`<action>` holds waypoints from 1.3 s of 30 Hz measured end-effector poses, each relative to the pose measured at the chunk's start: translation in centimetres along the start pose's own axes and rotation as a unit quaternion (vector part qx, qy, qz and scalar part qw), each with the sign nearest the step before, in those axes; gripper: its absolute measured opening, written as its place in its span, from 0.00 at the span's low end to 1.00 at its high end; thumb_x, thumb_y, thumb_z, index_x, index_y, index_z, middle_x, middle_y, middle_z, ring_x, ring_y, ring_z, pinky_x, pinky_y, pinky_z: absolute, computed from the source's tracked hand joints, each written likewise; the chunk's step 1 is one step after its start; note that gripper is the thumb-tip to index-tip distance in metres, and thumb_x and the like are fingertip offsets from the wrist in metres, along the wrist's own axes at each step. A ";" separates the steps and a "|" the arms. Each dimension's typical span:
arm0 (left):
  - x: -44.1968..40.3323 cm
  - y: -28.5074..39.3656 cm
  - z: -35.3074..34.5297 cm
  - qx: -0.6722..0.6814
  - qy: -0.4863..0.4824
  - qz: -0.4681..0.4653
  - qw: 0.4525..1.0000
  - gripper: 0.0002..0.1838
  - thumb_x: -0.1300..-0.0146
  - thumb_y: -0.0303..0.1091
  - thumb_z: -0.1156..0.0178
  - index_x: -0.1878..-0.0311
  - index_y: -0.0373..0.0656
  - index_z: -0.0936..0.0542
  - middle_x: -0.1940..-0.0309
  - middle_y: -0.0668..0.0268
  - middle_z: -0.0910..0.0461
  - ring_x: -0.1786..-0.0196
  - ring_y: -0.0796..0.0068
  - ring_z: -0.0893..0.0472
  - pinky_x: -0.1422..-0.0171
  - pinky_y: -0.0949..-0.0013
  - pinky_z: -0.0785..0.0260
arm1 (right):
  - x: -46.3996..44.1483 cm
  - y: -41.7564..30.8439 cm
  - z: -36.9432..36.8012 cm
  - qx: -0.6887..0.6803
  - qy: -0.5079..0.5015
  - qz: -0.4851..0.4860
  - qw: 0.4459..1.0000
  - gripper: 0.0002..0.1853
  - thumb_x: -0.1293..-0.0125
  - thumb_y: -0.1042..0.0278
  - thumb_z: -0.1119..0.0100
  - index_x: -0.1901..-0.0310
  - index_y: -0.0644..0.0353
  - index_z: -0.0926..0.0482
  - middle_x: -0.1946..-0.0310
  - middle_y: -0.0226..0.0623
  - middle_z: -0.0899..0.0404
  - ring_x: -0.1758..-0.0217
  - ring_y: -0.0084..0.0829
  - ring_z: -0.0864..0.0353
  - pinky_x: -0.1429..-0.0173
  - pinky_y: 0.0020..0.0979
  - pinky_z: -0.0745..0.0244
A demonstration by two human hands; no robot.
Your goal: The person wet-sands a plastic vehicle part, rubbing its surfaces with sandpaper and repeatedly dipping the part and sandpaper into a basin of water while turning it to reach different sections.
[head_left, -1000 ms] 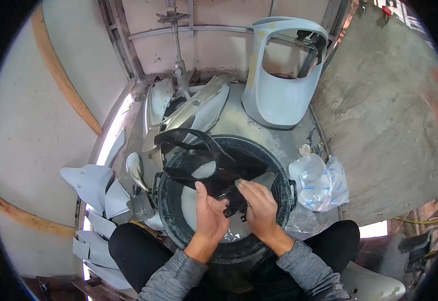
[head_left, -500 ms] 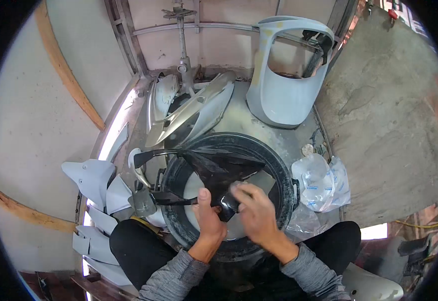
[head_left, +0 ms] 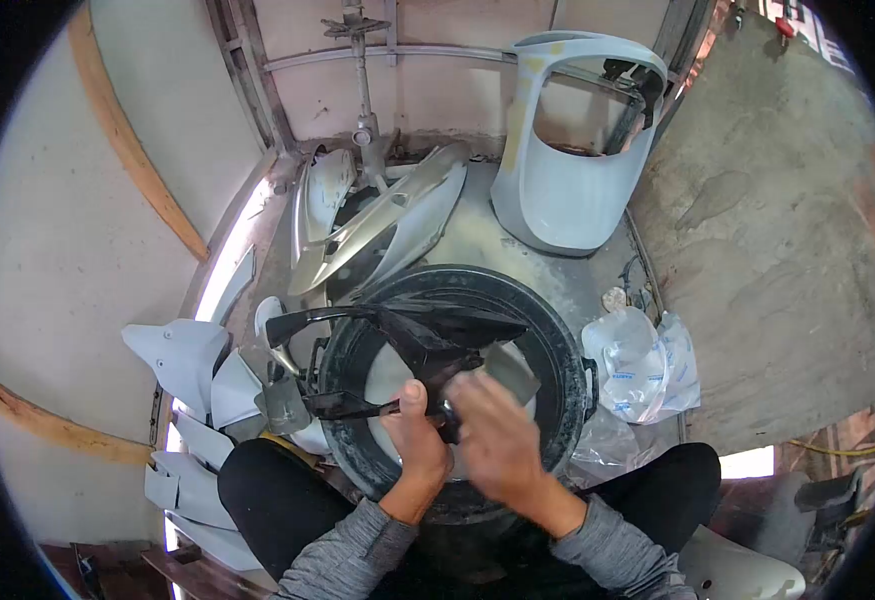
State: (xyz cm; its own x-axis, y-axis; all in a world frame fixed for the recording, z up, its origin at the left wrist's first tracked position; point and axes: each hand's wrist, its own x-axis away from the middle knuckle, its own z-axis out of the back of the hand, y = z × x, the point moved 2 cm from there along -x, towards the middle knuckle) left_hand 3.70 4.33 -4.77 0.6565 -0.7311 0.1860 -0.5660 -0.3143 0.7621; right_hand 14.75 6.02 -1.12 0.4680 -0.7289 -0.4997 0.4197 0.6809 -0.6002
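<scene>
Black plastic fairing panel (head_left: 442, 328) lies ahead, crosswise, overhanging the left rim of the tub (head_left: 561, 350); the left hand (head_left: 423, 447) grips its near end, the blurred right hand (head_left: 498, 437) alongside, grip unclear.

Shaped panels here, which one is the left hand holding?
The glossy black panel, gripped by the left hand over the round tub. The paler ones, such as the large white panel at the back, are unheld.
</scene>
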 end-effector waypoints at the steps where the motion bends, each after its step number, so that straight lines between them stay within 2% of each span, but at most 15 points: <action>1: 0.2 0.3 -0.2 -0.015 0.003 -0.004 1.000 0.25 0.36 0.55 0.33 0.63 0.37 0.20 0.65 0.69 0.21 0.63 0.81 0.23 0.62 0.74 0.29 | 0.0 -1.2 0.2 0.015 -0.028 0.049 0.998 0.19 0.39 0.78 0.47 0.46 0.71 0.18 0.44 0.55 0.19 0.39 0.56 0.21 0.30 0.45 0.29; 3: 0.1 0.3 0.2 -0.022 0.001 0.014 1.000 0.25 0.37 0.57 0.33 0.69 0.40 0.23 0.70 0.74 0.24 0.64 0.82 0.25 0.62 0.75 0.31 | -0.2 0.8 0.0 0.008 -0.010 0.065 0.998 0.19 0.38 0.78 0.47 0.46 0.71 0.18 0.45 0.56 0.18 0.39 0.55 0.21 0.30 0.45 0.30; 4: 0.0 0.1 0.5 -0.060 -0.006 -0.008 0.998 0.29 0.35 0.58 0.35 0.55 0.37 0.23 0.59 0.65 0.22 0.58 0.74 0.21 0.58 0.68 0.27 | -0.7 2.1 0.1 -0.005 0.009 0.015 1.000 0.19 0.38 0.77 0.46 0.46 0.71 0.18 0.45 0.55 0.18 0.39 0.55 0.21 0.31 0.46 0.29; 7: 0.1 -0.4 0.7 -0.083 -0.008 -0.031 0.996 0.38 0.37 0.62 0.35 0.41 0.34 0.24 0.48 0.58 0.19 0.50 0.66 0.17 0.53 0.63 0.23 | -0.3 2.3 0.1 -0.021 0.020 -0.070 0.997 0.18 0.36 0.76 0.47 0.46 0.70 0.18 0.45 0.55 0.18 0.38 0.56 0.21 0.31 0.45 0.29; 9: 0.2 0.4 0.0 -0.004 0.007 -0.032 0.999 0.28 0.40 0.59 0.31 0.65 0.38 0.19 0.67 0.71 0.21 0.65 0.81 0.23 0.64 0.75 0.32 | -0.2 1.7 0.4 -0.033 0.013 0.011 0.999 0.19 0.36 0.76 0.47 0.45 0.70 0.19 0.45 0.55 0.18 0.38 0.54 0.20 0.32 0.45 0.27; 13: 0.1 0.4 0.2 -0.018 0.072 -0.016 0.997 0.29 0.42 0.59 0.30 0.61 0.37 0.19 0.63 0.68 0.19 0.64 0.78 0.21 0.65 0.75 0.30 | -0.4 5.0 -0.3 -0.118 0.004 -0.183 0.976 0.18 0.34 0.78 0.50 0.46 0.67 0.17 0.43 0.54 0.18 0.37 0.52 0.20 0.32 0.44 0.27; 14: -0.1 0.0 0.7 -0.015 0.072 -0.015 0.997 0.29 0.42 0.59 0.30 0.61 0.37 0.19 0.63 0.68 0.19 0.64 0.78 0.21 0.65 0.75 0.30 | -0.1 4.1 -0.1 -0.122 0.020 -0.145 0.982 0.18 0.35 0.79 0.50 0.46 0.66 0.17 0.43 0.54 0.19 0.37 0.51 0.20 0.32 0.42 0.27; 16: -0.4 -1.0 1.8 -0.052 -0.018 0.000 0.998 0.38 0.34 0.64 0.40 0.39 0.35 0.24 0.47 0.60 0.18 0.50 0.69 0.17 0.54 0.66 0.23 | -0.7 1.1 0.5 -0.074 0.011 -0.081 0.994 0.18 0.35 0.79 0.50 0.46 0.68 0.17 0.43 0.55 0.19 0.37 0.51 0.20 0.32 0.41 0.27; 19: -0.4 0.0 1.1 -0.044 -0.049 0.024 0.998 0.37 0.33 0.63 0.41 0.38 0.36 0.25 0.47 0.61 0.18 0.50 0.69 0.17 0.54 0.67 0.23 | -0.6 1.2 0.4 -0.050 0.016 0.005 0.999 0.18 0.37 0.80 0.48 0.46 0.69 0.18 0.44 0.55 0.18 0.38 0.52 0.20 0.32 0.41 0.27; 21: -0.3 0.1 0.9 -0.042 -0.029 0.011 0.999 0.34 0.31 0.62 0.42 0.38 0.38 0.25 0.47 0.61 0.19 0.50 0.69 0.17 0.54 0.66 0.23 | -0.9 3.1 0.2 -0.144 0.033 -0.109 0.983 0.19 0.39 0.80 0.45 0.47 0.68 0.17 0.45 0.53 0.18 0.38 0.53 0.20 0.32 0.44 0.27; 23: -0.5 0.1 0.2 -0.022 -0.029 0.024 0.999 0.32 0.30 0.59 0.42 0.38 0.40 0.25 0.47 0.62 0.19 0.50 0.69 0.17 0.54 0.66 0.22 | -0.6 2.1 0.0 -0.087 0.031 -0.092 0.991 0.19 0.40 0.78 0.43 0.47 0.67 0.17 0.45 0.53 0.18 0.38 0.54 0.20 0.32 0.46 0.28; 26: -0.3 0.9 -0.5 0.029 0.009 0.031 0.999 0.26 0.36 0.52 0.32 0.47 0.40 0.21 0.55 0.67 0.19 0.57 0.77 0.18 0.63 0.74 0.27 | 0.3 0.1 0.2 0.003 -0.011 0.063 0.998 0.21 0.41 0.78 0.42 0.45 0.67 0.18 0.44 0.53 0.18 0.38 0.57 0.21 0.34 0.48 0.26; 30: -0.2 1.0 -0.7 -0.025 0.031 0.082 0.996 0.20 0.32 0.45 0.34 0.46 0.41 0.22 0.56 0.70 0.20 0.59 0.81 0.21 0.63 0.75 0.29 | -0.6 1.4 0.4 0.006 -0.033 -0.010 0.999 0.21 0.43 0.79 0.44 0.46 0.66 0.16 0.44 0.51 0.18 0.37 0.55 0.21 0.31 0.48 0.28; 33: -0.7 1.8 -1.2 0.040 -0.056 0.061 0.996 0.17 0.33 0.43 0.33 0.49 0.41 0.21 0.58 0.70 0.20 0.61 0.82 0.22 0.65 0.77 0.30 | 0.6 -0.2 0.8 0.031 -0.055 0.099 0.993 0.20 0.47 0.79 0.41 0.49 0.67 0.17 0.45 0.52 0.18 0.39 0.56 0.20 0.33 0.47 0.25; 39: -0.5 2.3 -0.9 0.020 -0.037 0.130 0.991 0.12 0.33 0.37 0.32 0.52 0.42 0.19 0.59 0.70 0.19 0.60 0.81 0.20 0.66 0.77 0.26 | -0.3 -0.7 1.0 0.057 -0.068 0.067 0.994 0.21 0.43 0.78 0.44 0.46 0.74 0.20 0.46 0.50 0.17 0.38 0.55 0.21 0.30 0.53 0.29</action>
State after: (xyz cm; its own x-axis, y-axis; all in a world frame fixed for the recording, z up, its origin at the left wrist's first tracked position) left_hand 2.50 4.52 -2.52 0.4484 -0.8323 0.3259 -0.7315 -0.1321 0.6689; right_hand 15.08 5.89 0.06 0.6231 -0.6203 -0.4765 0.4281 0.7803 -0.4559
